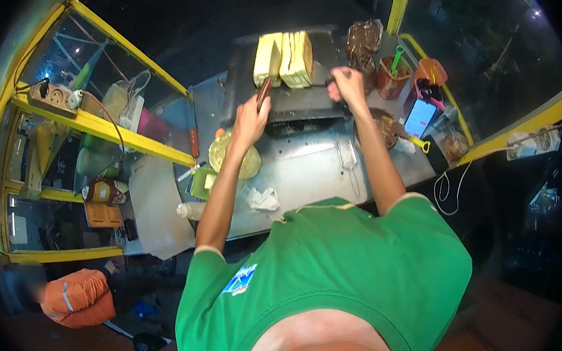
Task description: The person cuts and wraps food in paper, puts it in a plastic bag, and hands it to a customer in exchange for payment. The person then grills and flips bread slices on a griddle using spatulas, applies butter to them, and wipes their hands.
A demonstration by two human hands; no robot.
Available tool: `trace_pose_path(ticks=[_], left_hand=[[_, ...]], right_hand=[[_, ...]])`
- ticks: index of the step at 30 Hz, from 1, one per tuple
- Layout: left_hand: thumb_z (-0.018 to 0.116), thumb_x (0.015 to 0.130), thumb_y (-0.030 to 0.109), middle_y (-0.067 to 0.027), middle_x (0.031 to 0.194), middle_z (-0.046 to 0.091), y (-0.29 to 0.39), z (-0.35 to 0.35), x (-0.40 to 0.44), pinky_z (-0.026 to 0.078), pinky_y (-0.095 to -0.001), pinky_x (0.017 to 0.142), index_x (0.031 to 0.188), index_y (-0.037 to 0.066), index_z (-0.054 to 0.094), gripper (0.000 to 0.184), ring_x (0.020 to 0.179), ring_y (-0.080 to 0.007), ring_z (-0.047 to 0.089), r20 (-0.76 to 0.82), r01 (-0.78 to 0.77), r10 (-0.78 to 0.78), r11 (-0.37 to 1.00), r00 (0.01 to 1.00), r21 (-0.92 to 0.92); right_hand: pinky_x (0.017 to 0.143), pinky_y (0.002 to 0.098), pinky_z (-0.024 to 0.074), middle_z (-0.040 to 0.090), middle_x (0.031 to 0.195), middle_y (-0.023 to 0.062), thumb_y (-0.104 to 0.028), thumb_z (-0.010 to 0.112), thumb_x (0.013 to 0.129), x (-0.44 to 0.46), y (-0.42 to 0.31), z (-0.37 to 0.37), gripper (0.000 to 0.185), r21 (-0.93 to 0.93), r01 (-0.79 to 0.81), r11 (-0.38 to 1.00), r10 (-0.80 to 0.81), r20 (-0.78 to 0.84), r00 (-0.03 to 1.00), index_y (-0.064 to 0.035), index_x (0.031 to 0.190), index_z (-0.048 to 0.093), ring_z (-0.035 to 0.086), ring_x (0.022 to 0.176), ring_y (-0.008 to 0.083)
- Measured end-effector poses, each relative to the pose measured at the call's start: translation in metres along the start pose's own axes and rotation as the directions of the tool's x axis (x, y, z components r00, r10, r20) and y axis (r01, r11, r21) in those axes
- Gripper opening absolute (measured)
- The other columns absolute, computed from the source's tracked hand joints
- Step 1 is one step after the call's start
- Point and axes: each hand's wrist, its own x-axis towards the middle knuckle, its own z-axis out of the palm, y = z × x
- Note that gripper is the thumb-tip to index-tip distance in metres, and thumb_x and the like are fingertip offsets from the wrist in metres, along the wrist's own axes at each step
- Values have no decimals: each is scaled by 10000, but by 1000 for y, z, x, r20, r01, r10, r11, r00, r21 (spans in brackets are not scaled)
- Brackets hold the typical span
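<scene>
Two thick blocks of pale yellow bread [267, 57], the right one [297, 59] split into slices, stand side by side on a dark griddle [244, 97]. My left hand [250, 123] is closed round the brown handle of a spatula [264, 95], whose blade reaches up to the left block. Right of the bread, my right hand [348, 88] is closed on a second spatula [323, 73]; its grey blade lies by the right block, and the fingers hide most of its handle.
A brown-smeared jar [364, 43], a red tub [393, 79] with a green scoop and a lit phone [419, 117] stand at right. A yellowish bag [245, 163], a bottle [190, 210] and crumpled tissue [262, 199] lie nearer. A person in an orange jacket [80, 297] is lower left.
</scene>
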Motion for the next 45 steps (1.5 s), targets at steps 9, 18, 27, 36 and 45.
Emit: trace_pose_path(ticks=[9,18,27,36,45], left_hand=[[504,953,339,-304,759,602,-6,-9,11,466,-491,681,915,-46,626,406,804,-476,614,95,118,-125,991,988,68],[495,955,371,-250,669,544,-4,10,33,437,-451,645,877,-54,591,442,674,-407,591,131,61,-70,995,989,73],[469,946,359,-312,761,601,11,12,38,469,-507,715,891,-49,622,439,798,-479,613,172,69,-82,994,982,83],[480,940,412,-254,722,622,-2,-1,46,478,-437,674,872,-32,659,484,728,-372,655,106,55,-68,990,992,128],[503,951,372,-173,661,603,-37,26,96,459,-404,638,874,-39,636,439,659,-254,622,72,49,-40,990,997,-129]], right_hand=[[563,331,544,662,606,131,-223,598,823,-40,-41,-23,255,-521,417,745,-510,-42,859,4,899,685,657,497,176],[505,314,518,660,649,159,-209,565,871,9,-47,6,270,-293,146,945,-140,40,989,29,958,655,651,518,218],[805,483,523,682,959,225,-208,568,857,-38,-40,16,310,-685,372,626,-402,126,907,-55,1117,638,660,898,402],[388,278,477,658,631,137,-234,589,878,-21,-33,-55,289,-249,21,968,-29,-29,999,32,968,658,622,449,168],[547,300,542,658,721,141,-174,569,895,66,-26,5,291,-150,253,956,-223,190,956,27,1100,617,657,588,182]])
